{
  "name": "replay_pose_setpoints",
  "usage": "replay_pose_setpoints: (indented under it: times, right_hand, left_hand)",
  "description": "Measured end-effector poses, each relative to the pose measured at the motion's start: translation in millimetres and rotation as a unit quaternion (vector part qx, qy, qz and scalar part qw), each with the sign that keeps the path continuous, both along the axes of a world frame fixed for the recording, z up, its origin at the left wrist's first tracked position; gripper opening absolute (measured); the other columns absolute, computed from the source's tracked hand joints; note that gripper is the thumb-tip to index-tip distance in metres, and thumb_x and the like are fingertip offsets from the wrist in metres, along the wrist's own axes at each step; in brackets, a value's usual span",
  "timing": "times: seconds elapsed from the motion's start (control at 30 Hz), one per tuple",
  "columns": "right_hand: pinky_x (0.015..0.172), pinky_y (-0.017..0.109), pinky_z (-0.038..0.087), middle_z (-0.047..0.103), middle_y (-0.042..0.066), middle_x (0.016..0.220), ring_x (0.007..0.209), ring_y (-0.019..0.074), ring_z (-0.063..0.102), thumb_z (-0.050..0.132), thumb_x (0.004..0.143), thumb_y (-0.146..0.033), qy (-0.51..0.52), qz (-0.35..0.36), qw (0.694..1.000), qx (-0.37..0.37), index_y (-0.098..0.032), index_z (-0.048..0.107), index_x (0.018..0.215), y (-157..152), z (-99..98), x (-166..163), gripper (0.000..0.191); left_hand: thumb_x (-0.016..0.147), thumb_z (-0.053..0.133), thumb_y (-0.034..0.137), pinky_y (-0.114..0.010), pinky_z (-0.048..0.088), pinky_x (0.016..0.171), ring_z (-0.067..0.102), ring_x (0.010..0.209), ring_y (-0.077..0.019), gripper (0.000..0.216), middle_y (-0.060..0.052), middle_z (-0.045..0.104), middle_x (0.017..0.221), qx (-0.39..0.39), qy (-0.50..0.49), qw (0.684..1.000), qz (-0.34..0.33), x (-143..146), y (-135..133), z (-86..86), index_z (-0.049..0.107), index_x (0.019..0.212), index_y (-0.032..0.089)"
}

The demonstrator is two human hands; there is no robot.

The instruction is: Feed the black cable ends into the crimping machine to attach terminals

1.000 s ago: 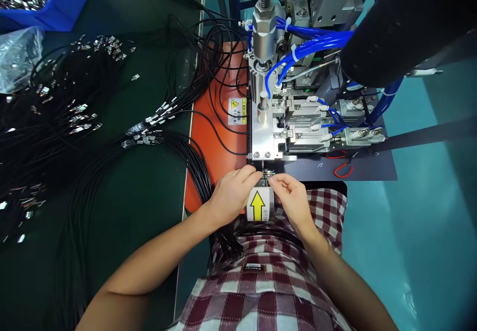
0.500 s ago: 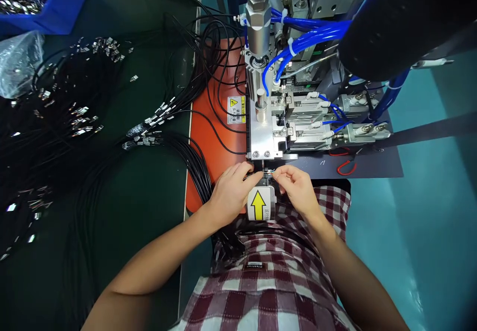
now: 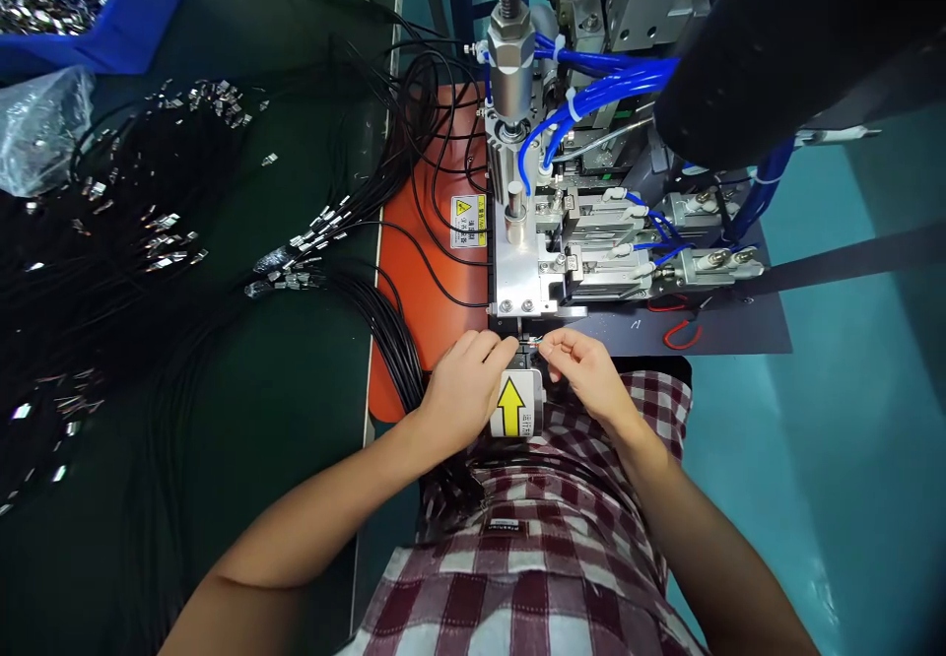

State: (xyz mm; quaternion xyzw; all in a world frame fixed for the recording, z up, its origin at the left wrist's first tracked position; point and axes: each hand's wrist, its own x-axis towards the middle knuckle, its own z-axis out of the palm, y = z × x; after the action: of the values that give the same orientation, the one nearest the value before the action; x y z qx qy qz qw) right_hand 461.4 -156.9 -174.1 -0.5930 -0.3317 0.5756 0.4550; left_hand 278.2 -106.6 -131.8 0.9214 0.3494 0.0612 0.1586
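Note:
My left hand (image 3: 467, 382) is closed in a pinch at the front of the metal press machine (image 3: 515, 267), fingertips by the small slot under its head. A black cable seems to be in that pinch, mostly hidden by the fingers. My right hand (image 3: 583, 368) pinches the thin coloured wire ends (image 3: 533, 342) just right of the slot. Below both hands sits a white cylinder with a yellow arrow (image 3: 511, 406). A thick bundle of black cables (image 3: 380, 331) runs past my left wrist, over the orange mat (image 3: 425, 316).
On the dark green table (image 3: 310, 459) at left lie piles of black cables with shiny metal ends (image 3: 167, 242), a clear plastic bag (image 3: 44, 134) and a blue bin (image 3: 137, 21) of metal parts. Red-handled scissors (image 3: 681, 334) lie right of the machine. Blue air hoses (image 3: 613, 85) cross above.
My left fingers have drawn closer together at the slot, the index now beside the thumb. My right hand keeps its pinch almost in place. The view has shifted slightly.

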Motion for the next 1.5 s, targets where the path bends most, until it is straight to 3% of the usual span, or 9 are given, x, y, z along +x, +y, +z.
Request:
replay_pose_setpoints:
  times: [0.2, 0.4, 0.67, 0.9, 1.03, 1.23, 1.33, 1.5]
  right_hand:
    - [0.056, 0.028, 0.043, 0.056, -0.001, 0.069, 0.055, 0.0126, 0.052, 0.055, 0.087, -0.047, -0.012, -0.048, 0.999, 0.021, -0.019, 0.059, 0.085, -1, -1.3, -7, 0.029]
    - [0.054, 0.028, 0.043, 0.051, -0.003, 0.062, 0.053, 0.0131, 0.050, 0.058, 0.085, -0.048, -0.031, -0.077, 0.996, 0.018, -0.021, 0.054, 0.077, 3, -1.3, -21, 0.028]
    - [0.050, 0.026, 0.035, 0.044, -0.007, 0.055, 0.049, 0.0108, 0.042, 0.056, 0.086, -0.045, 0.026, -0.097, 0.995, 0.025, -0.021, 0.049, 0.079, 3, -5.9, -29, 0.026]
    - [0.052, 0.025, 0.036, 0.046, -0.006, 0.058, 0.051, 0.0110, 0.043, 0.058, 0.084, -0.049, 0.041, -0.092, 0.994, 0.032, -0.021, 0.052, 0.080, 2, -12.6, -27, 0.029]
    - [0.053, 0.026, 0.037, 0.047, -0.006, 0.058, 0.052, 0.0119, 0.044, 0.057, 0.084, -0.051, 0.018, -0.081, 0.996, 0.041, -0.020, 0.053, 0.079, 2, -11.9, -24, 0.031]
    - [0.055, 0.026, 0.038, 0.048, -0.005, 0.057, 0.053, 0.0122, 0.045, 0.057, 0.085, -0.050, -0.014, -0.083, 0.995, 0.052, -0.020, 0.052, 0.076, 3, -12.0, -24, 0.032]
    - [0.055, 0.027, 0.038, 0.048, -0.005, 0.059, 0.054, 0.0126, 0.045, 0.055, 0.086, -0.049, -0.022, -0.082, 0.995, 0.058, -0.020, 0.052, 0.078, 3, -12.9, -24, 0.031]
    - [0.056, 0.028, 0.041, 0.047, -0.004, 0.059, 0.055, 0.0132, 0.046, 0.056, 0.085, -0.050, -0.036, -0.078, 0.995, 0.059, -0.020, 0.052, 0.078, 3, -11.0, -23, 0.031]
  left_hand:
    - [0.093, 0.040, 0.015, -0.031, 0.047, 0.071, 0.051, 0.082, -0.0201, 0.032, -0.007, 0.061, 0.091, -0.001, -0.043, 0.999, -0.011, -2, 5, -0.3, 0.061, 0.118, 0.016]
    - [0.093, 0.042, 0.014, -0.030, 0.046, 0.070, 0.051, 0.080, -0.0199, 0.032, -0.007, 0.061, 0.089, 0.010, -0.050, 0.999, -0.018, -2, 4, -2.1, 0.061, 0.118, 0.014]
    - [0.095, 0.036, 0.018, -0.033, 0.048, 0.071, 0.051, 0.079, -0.0207, 0.033, -0.009, 0.061, 0.089, 0.006, -0.025, 0.999, -0.026, 0, 4, -3.6, 0.061, 0.116, 0.013]
    - [0.092, 0.038, 0.012, -0.033, 0.049, 0.075, 0.053, 0.085, -0.0204, 0.033, -0.008, 0.061, 0.089, -0.019, -0.067, 0.998, 0.002, 2, 5, -2.0, 0.062, 0.114, 0.014]
    - [0.093, 0.036, 0.011, -0.035, 0.051, 0.082, 0.055, 0.092, -0.0199, 0.035, -0.009, 0.061, 0.098, -0.037, -0.077, 0.996, 0.036, -11, -3, 5.4, 0.054, 0.123, 0.013]
    - [0.094, 0.037, 0.015, -0.044, 0.051, 0.086, 0.054, 0.095, -0.0252, 0.042, -0.014, 0.057, 0.103, 0.042, 0.051, 0.990, 0.122, -35, -31, 5.2, 0.046, 0.134, 0.006]
    - [0.093, 0.036, 0.012, -0.047, 0.049, 0.093, 0.051, 0.110, -0.0301, 0.044, -0.019, 0.055, 0.113, 0.096, 0.082, 0.983, 0.130, -40, -40, -0.5, 0.046, 0.135, 0.003]
    - [0.091, 0.036, 0.010, -0.046, 0.050, 0.095, 0.045, 0.124, -0.0310, 0.047, -0.019, 0.051, 0.124, 0.125, 0.085, 0.980, 0.132, -45, -39, -4.5, 0.045, 0.137, 0.013]
